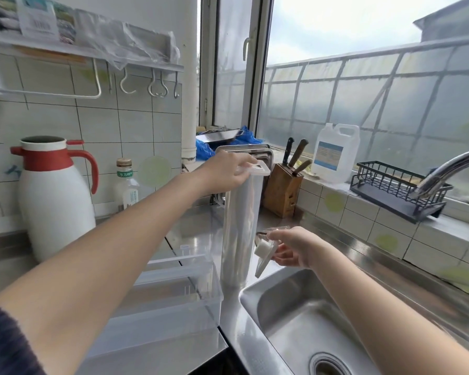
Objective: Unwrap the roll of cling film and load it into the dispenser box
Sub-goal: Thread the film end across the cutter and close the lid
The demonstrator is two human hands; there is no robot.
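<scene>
The cling film roll (240,234) stands upright with its lower end on the steel counter by the sink corner. My left hand (226,173) grips its top, where a white plastic end piece (260,169) sticks out. My right hand (295,247) is just right of the roll's middle, pinching a piece of clear wrapper (267,253) with a small white part inside it. The clear dispenser box (173,290) lies open on the counter to the left of the roll, partly behind my left forearm.
A steel sink (309,326) lies below my right arm, its tap (450,169) at the right. A white-and-red thermos jug (53,196), a bottle (126,185), a knife block (283,189), a white jerrycan (335,152) and a black wire rack (398,190) line the back.
</scene>
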